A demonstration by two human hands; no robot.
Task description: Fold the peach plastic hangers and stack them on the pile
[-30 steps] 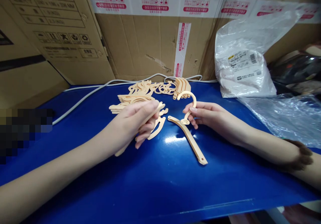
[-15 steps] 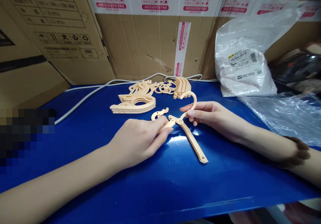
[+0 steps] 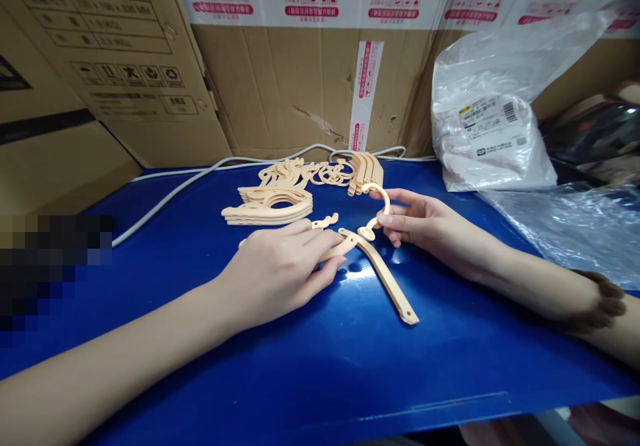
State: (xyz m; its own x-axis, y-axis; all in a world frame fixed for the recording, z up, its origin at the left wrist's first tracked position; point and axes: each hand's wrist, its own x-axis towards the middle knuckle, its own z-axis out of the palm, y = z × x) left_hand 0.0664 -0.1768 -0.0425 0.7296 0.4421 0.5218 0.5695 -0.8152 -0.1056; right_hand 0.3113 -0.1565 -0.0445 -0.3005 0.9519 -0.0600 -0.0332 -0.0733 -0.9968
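Observation:
My left hand (image 3: 287,266) is closed on a cream plastic hanger arm (image 3: 339,249), whose holed end shows past the fingers. That end meets another hanger arm (image 3: 385,276), which slants down to the right across the blue table. Between thumb and fingers, my right hand (image 3: 417,218) pinches a curved hanger hook (image 3: 386,201). The hook's round base (image 3: 367,233) hangs just above the joined ends of the arms. Partly covered by my left hand, a small hooked piece (image 3: 325,221) lies behind it.
Stacked hanger parts (image 3: 267,214) lie at the back, with loose hooks (image 3: 336,173) and curved arms (image 3: 367,171) beside them. A white cable (image 3: 195,178) runs along cardboard boxes (image 3: 280,86). A white plastic bag (image 3: 493,139) stands back right, near clear film (image 3: 575,226).
The hook has come up off the joint of the two arms, so its round base shows. My left hand has shifted its fingers flatter over the arm, covering more of the small hooked piece.

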